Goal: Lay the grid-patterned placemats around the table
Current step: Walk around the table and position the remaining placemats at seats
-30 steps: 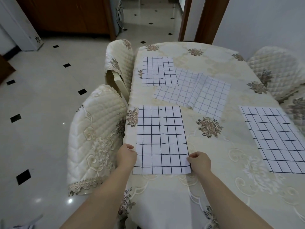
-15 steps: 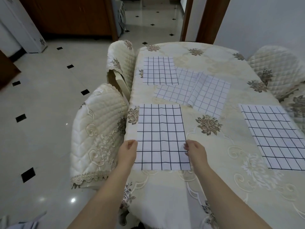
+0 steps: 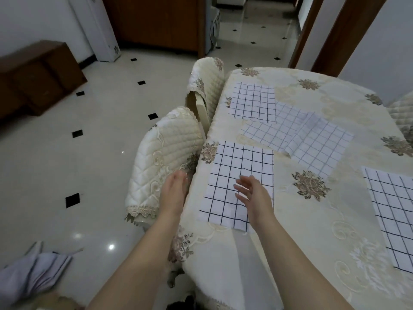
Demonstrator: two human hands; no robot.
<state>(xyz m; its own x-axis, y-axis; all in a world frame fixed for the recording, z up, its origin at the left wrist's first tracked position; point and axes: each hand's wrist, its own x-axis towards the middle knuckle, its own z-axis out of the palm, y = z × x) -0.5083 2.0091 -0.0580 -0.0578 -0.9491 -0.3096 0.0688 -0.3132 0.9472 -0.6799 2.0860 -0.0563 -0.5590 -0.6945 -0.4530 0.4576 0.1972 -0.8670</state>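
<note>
A grid-patterned placemat [image 3: 239,166] lies flat at the near left edge of the table [image 3: 290,231]. My right hand [image 3: 252,193] hovers over it with fingers spread, holding nothing. My left hand [image 3: 174,191] is off the table's left edge beside the chair, open and empty. Another placemat [image 3: 253,102] lies at the far left edge. Two loose placemats [image 3: 297,130] overlap in the middle of the table. A further placemat [image 3: 393,211] lies at the right edge of view.
Two quilted cream chairs [image 3: 165,153] stand against the table's left side. Another chair [image 3: 402,113] is at the far right. A wooden bench [image 3: 35,72] sits at the left wall. Pale cloth [image 3: 33,271] lies low at the left. Tiled floor stretches to the left.
Both hands have let go of the near placemat's corners and lifted. My left hand moved off the table edge. The view has turned to the left.
</note>
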